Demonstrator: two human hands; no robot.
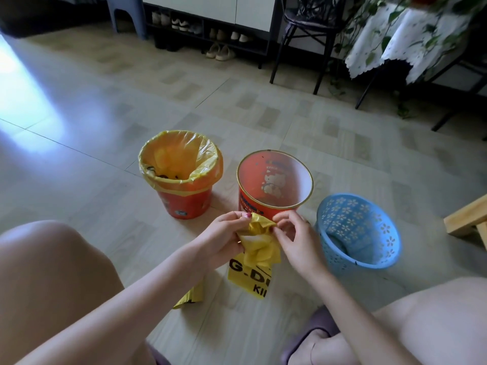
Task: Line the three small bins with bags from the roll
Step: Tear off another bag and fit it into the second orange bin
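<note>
My left hand (pixel 224 239) and right hand (pixel 295 233) pinch the crumpled yellow bag (pixel 259 243) at its top, seemingly its mouth, just before the unlined red bin (pixel 274 180).

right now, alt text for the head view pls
Both hands, left hand and right hand, pinch a crumpled yellow bag open above the floor. Beyond stand a lined orange bin, an unlined red bin and an unlined blue basket.
</note>
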